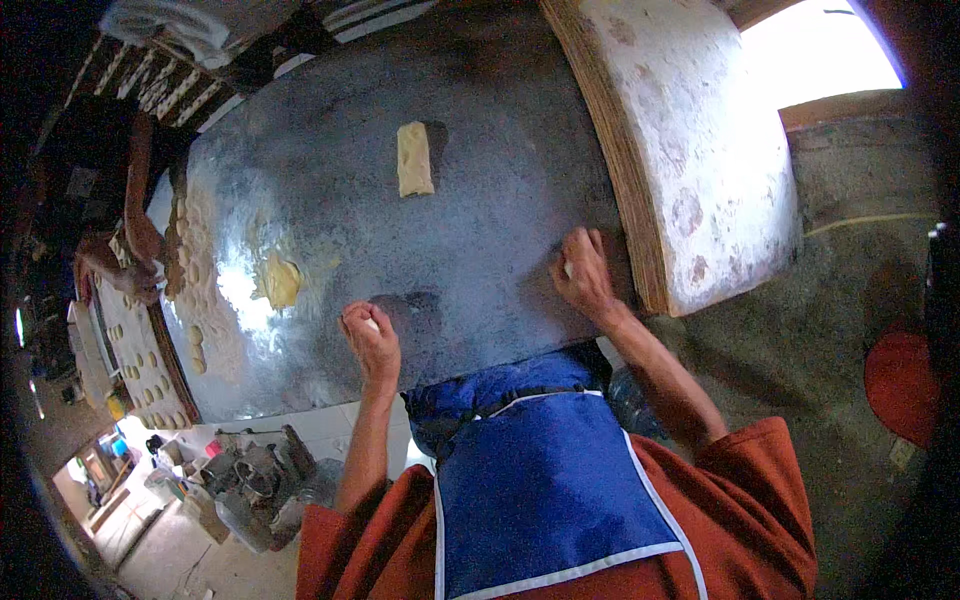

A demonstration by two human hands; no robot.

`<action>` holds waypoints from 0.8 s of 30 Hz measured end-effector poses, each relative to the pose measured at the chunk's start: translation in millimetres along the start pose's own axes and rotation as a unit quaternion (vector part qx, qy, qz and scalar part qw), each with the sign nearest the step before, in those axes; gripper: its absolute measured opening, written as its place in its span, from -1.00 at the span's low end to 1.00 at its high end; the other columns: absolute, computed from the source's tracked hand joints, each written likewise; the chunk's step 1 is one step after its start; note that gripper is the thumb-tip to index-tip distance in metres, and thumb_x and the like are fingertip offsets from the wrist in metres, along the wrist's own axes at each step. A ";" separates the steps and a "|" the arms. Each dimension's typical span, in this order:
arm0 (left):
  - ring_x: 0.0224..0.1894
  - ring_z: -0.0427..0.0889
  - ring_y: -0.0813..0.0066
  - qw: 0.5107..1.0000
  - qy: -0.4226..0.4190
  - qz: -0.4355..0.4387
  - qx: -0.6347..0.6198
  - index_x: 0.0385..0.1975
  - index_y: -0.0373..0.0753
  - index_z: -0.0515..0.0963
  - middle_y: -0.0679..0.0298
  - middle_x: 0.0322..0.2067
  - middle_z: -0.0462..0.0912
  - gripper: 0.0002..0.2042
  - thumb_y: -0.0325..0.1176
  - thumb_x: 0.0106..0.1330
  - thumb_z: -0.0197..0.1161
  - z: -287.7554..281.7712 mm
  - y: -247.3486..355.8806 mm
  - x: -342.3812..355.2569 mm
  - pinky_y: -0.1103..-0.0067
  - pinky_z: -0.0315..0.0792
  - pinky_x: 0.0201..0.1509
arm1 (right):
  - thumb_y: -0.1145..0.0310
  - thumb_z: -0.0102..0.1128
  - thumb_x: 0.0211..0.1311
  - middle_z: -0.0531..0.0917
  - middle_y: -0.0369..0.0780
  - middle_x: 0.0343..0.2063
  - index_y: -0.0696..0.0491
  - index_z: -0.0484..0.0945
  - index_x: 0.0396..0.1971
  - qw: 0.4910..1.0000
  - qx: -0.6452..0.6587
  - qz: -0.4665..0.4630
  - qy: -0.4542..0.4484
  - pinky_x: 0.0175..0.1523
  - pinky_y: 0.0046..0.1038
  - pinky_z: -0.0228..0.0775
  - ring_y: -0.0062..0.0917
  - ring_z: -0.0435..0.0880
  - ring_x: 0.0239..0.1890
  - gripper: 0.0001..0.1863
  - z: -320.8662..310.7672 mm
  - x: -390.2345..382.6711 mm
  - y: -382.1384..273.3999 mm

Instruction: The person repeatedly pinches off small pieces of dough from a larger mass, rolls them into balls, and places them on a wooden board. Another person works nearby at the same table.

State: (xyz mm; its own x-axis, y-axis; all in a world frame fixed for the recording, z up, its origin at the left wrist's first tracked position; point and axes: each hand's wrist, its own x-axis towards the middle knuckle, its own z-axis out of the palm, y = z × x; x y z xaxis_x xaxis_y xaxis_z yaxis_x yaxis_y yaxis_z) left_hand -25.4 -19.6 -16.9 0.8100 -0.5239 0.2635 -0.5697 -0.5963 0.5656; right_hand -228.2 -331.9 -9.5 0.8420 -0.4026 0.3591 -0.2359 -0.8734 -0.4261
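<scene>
On the dark metal worktop [500,130], my left hand [370,340] is curled around a pale piece of dough, only partly showing. To the right, near the stacked boards, my right hand [583,272] is also closed, with a small pale piece, apparently dough, between the fingers. A rectangular yellowish block [414,158] lies toward the back middle. A soft yellow lump [280,283] with smears around it sits left of my left hand. Flour and rows of small dough pieces [197,348] are along the worktop's left end.
A co-worker's hands [140,278] work at the left end. Beyond are trays with dough pieces [140,370]. A stack of flour-dusted boards [700,160] borders the right side. At lower left stands machinery [260,470]; a red round object [900,385] is at far right.
</scene>
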 end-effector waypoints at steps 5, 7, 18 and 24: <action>-0.08 0.48 0.06 0.998 -0.064 0.022 -0.005 -0.16 -0.28 0.36 0.09 -0.16 0.47 -0.69 -0.55 0.17 0.34 -19.4 29.1 -8.6 0.24 0.38 0.00 | 0.51 0.41 -0.03 0.53 -0.07 -0.39 0.15 0.42 -0.18 0.995 0.095 -0.012 0.014 -0.18 -0.04 0.42 0.00 0.53 -0.25 -0.60 0.1 -27.2 -8.6; -0.02 0.49 0.06 0.986 -0.146 0.083 0.004 -0.15 -0.25 0.45 0.11 -0.12 0.49 -0.67 -0.56 0.09 0.34 -50.7 38.2 13.1 0.21 0.40 0.06 | 0.57 0.42 -0.08 0.48 -0.15 -0.45 0.06 0.40 -0.34 0.994 0.098 0.029 -0.023 -0.24 -0.09 0.36 -0.09 0.51 -0.28 -0.65 -15.6 -32.8 7.5; 0.08 0.53 0.07 0.871 -0.373 0.307 -0.086 -0.05 -0.18 0.60 0.09 -0.04 0.51 -0.55 -0.64 -0.03 0.35 -41.8 193.7 123.1 0.27 0.47 0.15 | 0.43 0.37 0.04 0.54 -0.04 -0.10 0.16 0.58 -0.02 0.970 0.088 0.107 -0.200 0.10 -0.21 0.48 -0.17 0.55 -0.01 -0.56 -71.5 -30.7 -22.5; 0.04 0.55 0.02 0.826 -0.198 0.407 -0.334 0.27 -0.12 0.36 0.07 -0.01 0.56 -0.27 -0.68 0.00 0.36 67.1 374.1 159.7 0.26 0.48 0.14 | 0.50 0.48 0.03 0.57 -0.07 -0.11 0.17 0.58 -0.02 0.958 0.108 0.247 0.101 0.01 -0.32 0.54 -0.26 0.66 -0.09 -0.54 -226.0 4.6 -44.7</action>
State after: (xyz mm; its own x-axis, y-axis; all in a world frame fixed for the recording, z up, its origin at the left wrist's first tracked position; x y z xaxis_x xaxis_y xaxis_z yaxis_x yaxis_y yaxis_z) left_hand -118.4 -367.2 184.4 0.0103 -0.8232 0.5677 -0.5919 0.4526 0.6670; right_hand -323.4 -356.7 198.8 0.5368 -0.8162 0.2136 -0.4577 -0.4944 -0.7390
